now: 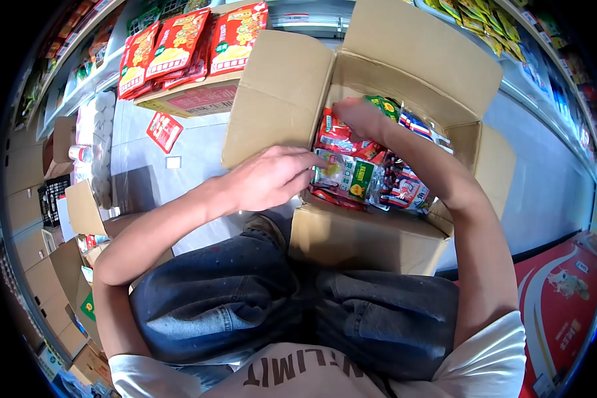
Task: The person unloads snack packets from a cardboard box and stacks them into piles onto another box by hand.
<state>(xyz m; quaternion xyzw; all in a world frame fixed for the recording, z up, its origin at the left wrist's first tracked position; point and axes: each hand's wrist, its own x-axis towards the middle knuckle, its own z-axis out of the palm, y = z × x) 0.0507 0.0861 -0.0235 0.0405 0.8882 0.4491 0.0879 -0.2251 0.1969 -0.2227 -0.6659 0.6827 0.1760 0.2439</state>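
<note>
An open cardboard box (365, 235) stands in front of my knees, full of small snack packets. My left hand (268, 176) reaches over its left edge, fingers bent together at the near end of a clear and green snack packet (351, 176). Inside the box, my right hand (361, 119) is over the red packets (333, 136) at the far left. It is blurred and its fingertips are hidden, so whether it grips one does not show. A green packet (383, 106) lies just beyond it. White, blue and red packets (408, 189) fill the right side.
Behind the left flap, large red snack bags (176, 43) stand in another carton (199, 99). One red packet (164, 131) lies on the tiled floor (192, 156). Opened cartons (66, 278) line the left, and a red printed panel (564, 298) is at right. Stocked shelves surround the aisle.
</note>
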